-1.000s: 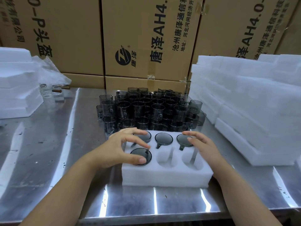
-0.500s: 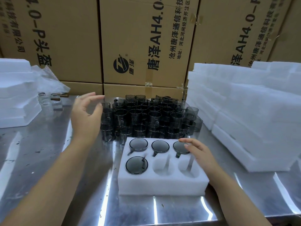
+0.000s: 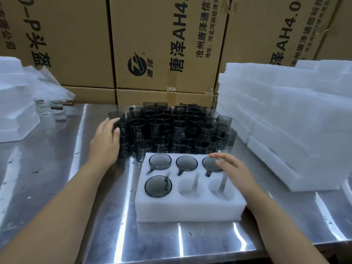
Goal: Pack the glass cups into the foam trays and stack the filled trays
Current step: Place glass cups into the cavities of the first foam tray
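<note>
Smoked-glass cups (image 3: 177, 126) | foam tray (image 3: 190, 208) four-of-six filled | left hand (image 3: 104, 143) at fifth cup, fingers together, grip unclear | right hand (image 3: 236, 170), fingers loosely spread, rests on tray | next, likely: lift, seat.

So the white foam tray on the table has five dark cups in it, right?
Not five: four dark cups sit in the white foam tray, three in the far row and one near left. The head view shows two empty holes.
</note>
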